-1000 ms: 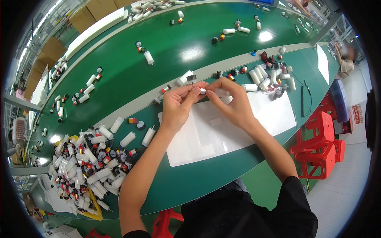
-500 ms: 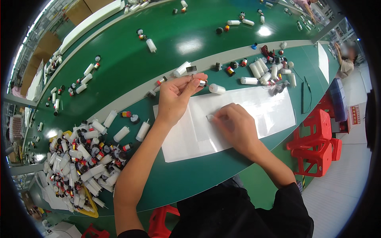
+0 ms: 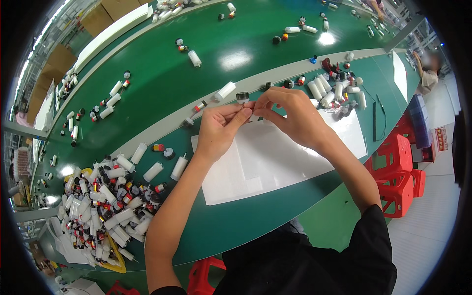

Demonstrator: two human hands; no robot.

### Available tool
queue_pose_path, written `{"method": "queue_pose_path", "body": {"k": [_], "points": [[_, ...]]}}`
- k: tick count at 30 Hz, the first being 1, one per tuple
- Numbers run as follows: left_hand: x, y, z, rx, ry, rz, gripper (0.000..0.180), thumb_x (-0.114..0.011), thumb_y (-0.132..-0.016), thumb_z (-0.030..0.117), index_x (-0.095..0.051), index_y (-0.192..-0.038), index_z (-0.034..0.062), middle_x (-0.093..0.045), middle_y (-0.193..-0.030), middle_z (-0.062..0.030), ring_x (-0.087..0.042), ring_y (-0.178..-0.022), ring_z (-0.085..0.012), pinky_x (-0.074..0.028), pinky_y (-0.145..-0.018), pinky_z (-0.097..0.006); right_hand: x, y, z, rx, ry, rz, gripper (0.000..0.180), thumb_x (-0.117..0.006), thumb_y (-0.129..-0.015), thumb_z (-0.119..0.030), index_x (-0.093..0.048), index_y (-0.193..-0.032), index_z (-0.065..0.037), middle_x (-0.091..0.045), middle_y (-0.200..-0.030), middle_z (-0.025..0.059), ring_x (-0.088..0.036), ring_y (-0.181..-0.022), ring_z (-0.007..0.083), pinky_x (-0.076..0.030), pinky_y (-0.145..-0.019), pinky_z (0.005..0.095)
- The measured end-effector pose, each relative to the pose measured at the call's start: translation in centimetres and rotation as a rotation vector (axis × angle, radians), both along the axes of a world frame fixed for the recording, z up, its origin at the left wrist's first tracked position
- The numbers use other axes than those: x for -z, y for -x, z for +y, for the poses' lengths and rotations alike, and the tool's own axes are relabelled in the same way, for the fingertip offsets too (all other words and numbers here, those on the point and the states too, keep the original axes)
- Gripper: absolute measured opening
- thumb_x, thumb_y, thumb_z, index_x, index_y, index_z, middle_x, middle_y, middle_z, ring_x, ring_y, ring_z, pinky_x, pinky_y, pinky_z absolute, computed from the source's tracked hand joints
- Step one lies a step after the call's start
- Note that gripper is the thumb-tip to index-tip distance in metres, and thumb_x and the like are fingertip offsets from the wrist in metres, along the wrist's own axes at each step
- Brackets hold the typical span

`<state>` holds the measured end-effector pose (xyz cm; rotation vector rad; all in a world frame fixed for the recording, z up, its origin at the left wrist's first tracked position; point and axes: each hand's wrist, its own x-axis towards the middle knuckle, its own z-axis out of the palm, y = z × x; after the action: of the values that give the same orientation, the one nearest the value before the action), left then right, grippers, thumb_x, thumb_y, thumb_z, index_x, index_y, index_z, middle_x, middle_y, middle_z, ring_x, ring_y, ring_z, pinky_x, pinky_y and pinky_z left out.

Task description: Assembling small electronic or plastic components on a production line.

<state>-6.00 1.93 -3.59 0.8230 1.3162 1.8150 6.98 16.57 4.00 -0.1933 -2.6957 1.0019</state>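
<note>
Head view, looking down on a green workbench [image 3: 275, 231]. Left hand [image 3: 222, 129] raised above a white sheet [image 3: 275, 162], fingers curled, thumb and forefinger pinching a small dark cap-like part [image 3: 242, 97] at the sheet's far edge. Right hand [image 3: 290, 115] just beside it, fingertips pressed together and meeting the left fingertips at the same small part; whether pinching the cap itself or a tiny white piece under it, cannot tell. Both forearms coming up from the lower edge, black sleeve [image 3: 344, 265] at bottom right.

Just beyond the hands, a white cylindrical tube [image 3: 225, 91] lying on a pale strip between bench and green conveyor belt [image 3: 162, 73]. Scattered white tubes and dark caps along the belt. To the right of the hands, a cluster of upright white tubes [image 3: 327, 91]. To the lower left, a dense heap of white tubes with red and black parts [image 3: 105, 201]. Red plastic stools [image 3: 400, 172] at right, beside the bench. Another person [image 3: 427, 73], blurred, at the far right edge.
</note>
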Motion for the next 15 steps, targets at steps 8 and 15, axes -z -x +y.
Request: {"method": "queue_pose_path", "body": {"k": [8,15], "points": [[-0.6,-0.5,0.3,0.036,-0.017,-0.047,0.038,-0.069,-0.089,-0.002,-0.061,-0.125,-0.0075,-0.071,-0.108,-0.0101,-0.065,-0.096,-0.0110,-0.054,-0.089,-0.026,1.1,0.6,0.7,0.064,0.224,-0.005,0.012,-0.070,-0.088,-0.004,-0.066,-0.097,0.003,-0.071,-0.088,0.0104,-0.068,-0.079,0.0196,-0.053,-0.072,0.0306],[-1.2,-1.4,0.1,0.002,0.004,0.047,0.040,-0.069,-0.085,-0.009,-0.060,-0.124,-0.0091,-0.068,-0.117,-0.0163,-0.066,-0.106,-0.0176,-0.051,-0.095,-0.028,2.8,-0.7,1.9,0.031,0.592,-0.034,0.025,-0.070,-0.093,-0.015,-0.056,-0.110,-0.003,-0.067,-0.097,0.0052,-0.064,-0.090,0.0121,-0.054,-0.080,0.0304]]}}
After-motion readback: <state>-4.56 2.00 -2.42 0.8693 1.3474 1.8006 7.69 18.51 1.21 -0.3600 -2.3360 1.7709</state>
